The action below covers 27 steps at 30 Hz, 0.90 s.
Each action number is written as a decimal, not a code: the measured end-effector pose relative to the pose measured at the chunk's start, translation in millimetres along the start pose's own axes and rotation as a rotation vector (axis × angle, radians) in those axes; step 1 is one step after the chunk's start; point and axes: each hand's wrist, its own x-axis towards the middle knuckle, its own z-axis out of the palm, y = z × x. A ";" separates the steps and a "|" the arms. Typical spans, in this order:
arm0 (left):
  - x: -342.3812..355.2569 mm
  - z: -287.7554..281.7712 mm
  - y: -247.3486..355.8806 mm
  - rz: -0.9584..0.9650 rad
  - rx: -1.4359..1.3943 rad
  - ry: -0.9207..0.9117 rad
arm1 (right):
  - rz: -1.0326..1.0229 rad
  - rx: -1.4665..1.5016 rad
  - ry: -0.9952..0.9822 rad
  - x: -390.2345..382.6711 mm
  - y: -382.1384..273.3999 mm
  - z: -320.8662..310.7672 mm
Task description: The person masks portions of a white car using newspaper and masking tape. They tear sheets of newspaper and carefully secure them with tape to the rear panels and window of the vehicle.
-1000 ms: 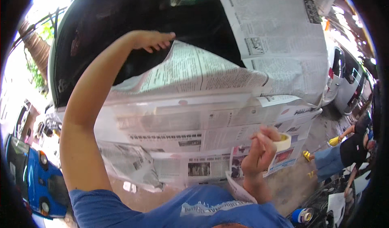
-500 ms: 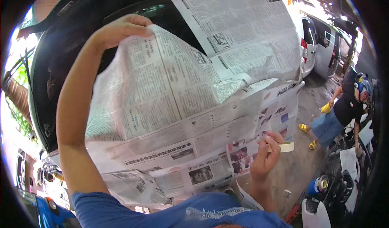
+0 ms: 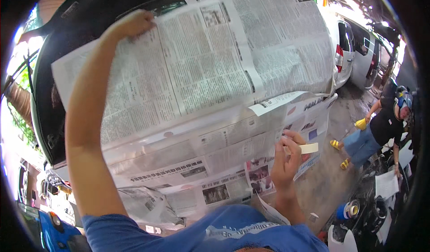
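The loose newspaper sheet [image 3: 197, 59], sagging half a second ago, is now lying flatter over the dark vehicle panel [image 3: 96, 10], overlapping a second sheet [image 3: 286, 46] on its right. The left hand [image 3: 134, 24] is touching its upper edge, blur hiding whether the fingers are pinching. Below the loose newspaper sheet, rightward, the right hand [image 3: 286, 162] is holding a cream tape roll [image 3: 309, 148] in curled fingers.

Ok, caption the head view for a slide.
Left hand at top of newspaper sheet, right hand holding pale tape roll.
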 end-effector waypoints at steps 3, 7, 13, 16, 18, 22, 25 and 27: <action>15.3 41.7 11.7 -0.137 -0.015 -0.101 | 0.003 -0.018 -0.015 2.5 13.7 -9.2; 18.0 61.0 -17.5 -0.086 -0.074 -0.192 | -0.006 -0.043 -0.053 7.9 24.0 -17.3; 17.3 71.6 -17.8 -0.103 -0.041 -0.196 | 0.223 0.018 -0.053 -4.4 33.2 -28.0; 14.6 57.9 -3.4 -0.101 -0.096 -0.202 | 0.385 0.194 -0.137 4.5 27.2 -34.2; 9.9 54.1 2.6 -0.097 -0.126 -0.189 | 0.376 0.277 -0.216 13.6 19.7 -35.8; 2.9 47.8 0.7 -0.075 -0.096 -0.120 | 0.100 0.122 -0.346 51.7 4.6 -27.4; -0.6 51.4 5.6 -0.108 -0.166 -0.119 | 0.114 0.231 -0.374 76.6 -10.3 -11.4; -3.4 40.2 10.5 -0.165 -0.339 -0.157 | 0.130 0.331 -0.371 91.2 -19.7 -1.3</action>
